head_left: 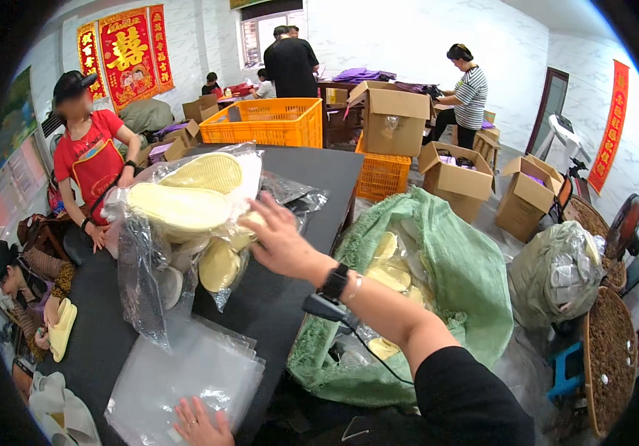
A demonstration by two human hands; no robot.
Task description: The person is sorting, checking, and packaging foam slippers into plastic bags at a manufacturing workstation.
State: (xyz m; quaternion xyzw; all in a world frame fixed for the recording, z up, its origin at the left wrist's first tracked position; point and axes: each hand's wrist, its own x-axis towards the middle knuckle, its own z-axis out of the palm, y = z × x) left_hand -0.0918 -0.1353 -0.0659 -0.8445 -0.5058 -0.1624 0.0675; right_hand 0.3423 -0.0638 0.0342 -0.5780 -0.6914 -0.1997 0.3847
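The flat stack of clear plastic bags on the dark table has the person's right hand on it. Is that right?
Not quite: in the head view, it is the left hand that is on the flat stack of clear plastic bags on the dark table. The right hand is up by the yellow slippers.

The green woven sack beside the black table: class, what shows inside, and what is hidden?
Pale yellow slippers and clear plastic wrapping show inside the green woven sack. The bare right forearm hides part of the opening; whatever lies deeper is covered.
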